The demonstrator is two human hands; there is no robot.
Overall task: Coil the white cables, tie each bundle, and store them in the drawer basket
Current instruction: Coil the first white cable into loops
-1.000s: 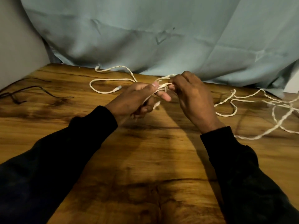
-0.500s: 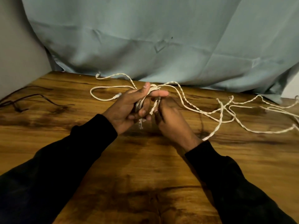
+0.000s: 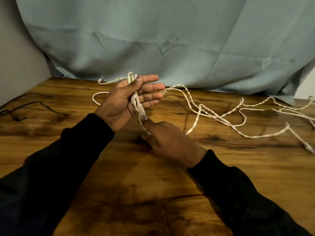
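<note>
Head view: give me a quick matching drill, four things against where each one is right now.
Things:
1. clear plastic cable plug
2. thin black cord
3. loose twisted white cable
4. pale blue cloth backdrop

Places:
A. sprawled over the right side of the wooden table
B. hanging behind the table's far edge
C. dangling below the left hand, just above the right hand
D. lying at the table's far left

Pairs: 1-C, 2-D, 3-A, 4-B
</note>
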